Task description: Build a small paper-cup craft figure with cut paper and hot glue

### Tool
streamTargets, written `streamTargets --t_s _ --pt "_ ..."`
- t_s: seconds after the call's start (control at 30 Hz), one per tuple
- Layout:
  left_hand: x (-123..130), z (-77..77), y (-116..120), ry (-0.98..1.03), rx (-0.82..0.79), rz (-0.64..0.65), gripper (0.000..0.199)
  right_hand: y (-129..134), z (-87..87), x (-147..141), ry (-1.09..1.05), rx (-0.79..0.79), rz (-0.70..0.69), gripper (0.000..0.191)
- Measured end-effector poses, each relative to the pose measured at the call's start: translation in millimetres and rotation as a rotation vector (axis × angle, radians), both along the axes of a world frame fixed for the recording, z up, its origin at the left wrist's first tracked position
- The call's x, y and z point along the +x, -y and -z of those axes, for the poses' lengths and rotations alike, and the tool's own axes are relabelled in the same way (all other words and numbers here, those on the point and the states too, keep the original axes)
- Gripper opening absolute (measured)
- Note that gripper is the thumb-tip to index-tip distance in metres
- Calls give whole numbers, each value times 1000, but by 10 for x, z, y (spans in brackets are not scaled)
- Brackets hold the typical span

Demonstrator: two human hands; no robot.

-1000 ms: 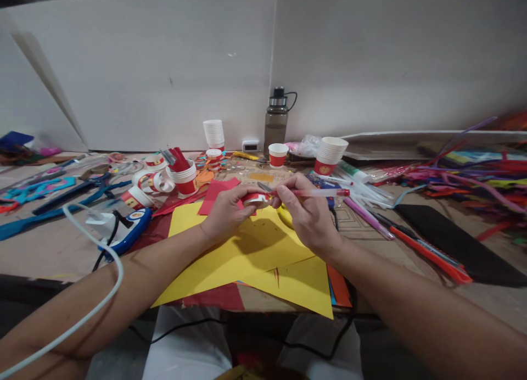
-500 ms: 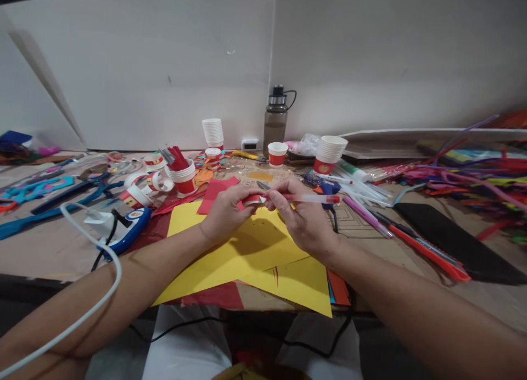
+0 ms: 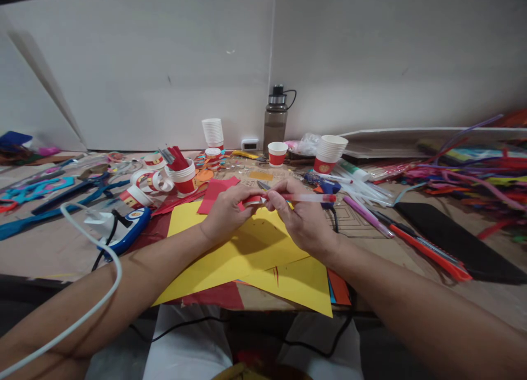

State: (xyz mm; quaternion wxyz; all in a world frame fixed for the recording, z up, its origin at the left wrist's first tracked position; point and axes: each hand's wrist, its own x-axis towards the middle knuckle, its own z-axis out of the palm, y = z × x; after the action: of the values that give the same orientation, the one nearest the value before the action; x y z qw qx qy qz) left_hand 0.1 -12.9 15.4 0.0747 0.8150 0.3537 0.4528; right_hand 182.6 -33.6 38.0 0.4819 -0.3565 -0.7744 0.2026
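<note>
Over the yellow paper [image 3: 247, 253], my two hands meet with their fingertips close together. My left hand [image 3: 228, 211] is closed on a small red-and-white piece [image 3: 253, 201], largely covered by fingers. My right hand [image 3: 298, 218] grips a pen [image 3: 313, 197] with a translucent barrel and red end, lying almost level and pointing left toward that piece. A thin grey pointed tip [image 3: 262, 185] shows just above the fingertips; what it belongs to is hidden. Behind my left hand lies red paper [image 3: 214, 193]. Small red marks show on the yellow sheet's lower part.
A paper cup with red sticks [image 3: 181, 179] and a blue-white power strip [image 3: 132, 232] stand left. Behind are cup stacks [image 3: 329, 152], a single cup [image 3: 277, 155] and a bottle [image 3: 275, 122]. Right lie a red-handled cutter [image 3: 432, 253], a black flat case [image 3: 465, 242] and pipe cleaners [image 3: 465, 182].
The pen's red end has shifted slightly left with small motions of my right fingers. Both hands keep their grip, and the rest of the table looks the same.
</note>
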Motion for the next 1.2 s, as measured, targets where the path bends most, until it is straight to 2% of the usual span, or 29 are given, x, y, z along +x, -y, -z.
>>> streamTargets --t_s 0.53,0.8,0.9,1.03,1.2 --pt "-5 10 -11 -10 2 -6 26 11 -11 -1 9 -57 -27 21" --pt "-9 19 -9 -7 -32 -12 31 1 -25 0 -21 -47 -37 21" --pt "-11 12 -18 44 -107 -9 31 -9 -45 29 -62 -14 -19 19" --pt "-12 -7 -52 199 -266 -22 22 -52 -74 58 -77 34 37 16" --pt "2 -31 -85 383 -436 19 19 -159 -27 85 26 93 90 12"
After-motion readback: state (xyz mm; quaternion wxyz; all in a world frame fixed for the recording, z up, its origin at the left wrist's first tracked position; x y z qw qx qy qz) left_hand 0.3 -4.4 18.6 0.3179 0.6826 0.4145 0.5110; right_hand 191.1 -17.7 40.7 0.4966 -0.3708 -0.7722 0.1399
